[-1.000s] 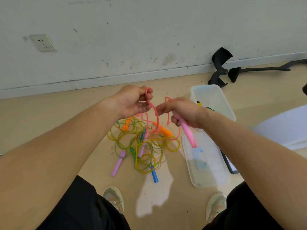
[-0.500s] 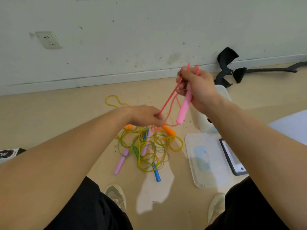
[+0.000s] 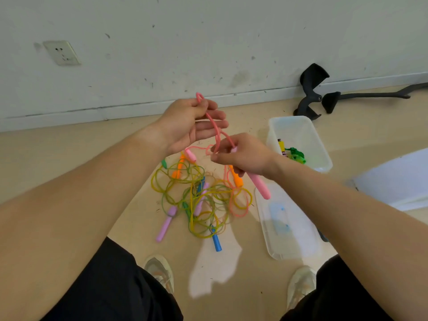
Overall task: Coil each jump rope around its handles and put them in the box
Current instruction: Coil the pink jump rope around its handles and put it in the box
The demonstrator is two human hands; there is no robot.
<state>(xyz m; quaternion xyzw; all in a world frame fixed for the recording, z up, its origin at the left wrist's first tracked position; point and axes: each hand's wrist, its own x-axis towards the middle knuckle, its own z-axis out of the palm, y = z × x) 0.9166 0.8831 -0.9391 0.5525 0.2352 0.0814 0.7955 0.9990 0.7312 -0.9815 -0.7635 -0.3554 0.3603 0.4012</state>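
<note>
Beige floor (image 3: 69, 163) (scuffed wall (image 3: 208, 42) behind): left hand (image 3: 187, 126) pinches pink rope (image 3: 214, 128), right hand (image 3: 245, 156) grips its handle (image 3: 260, 187).

A white socket (image 3: 62, 53) sits on the wall (image 3: 231, 38). Black curved parts (image 3: 312, 75) lie on the floor (image 3: 69, 158) at the wall's foot.

head camera | looking forward and down from the person's head | facing the floor (image 3: 76, 156) and wall (image 3: 208, 42) | sitting close above left hand (image 3: 190, 122) and right hand (image 3: 245, 156) | wide-angle, sole view
</note>
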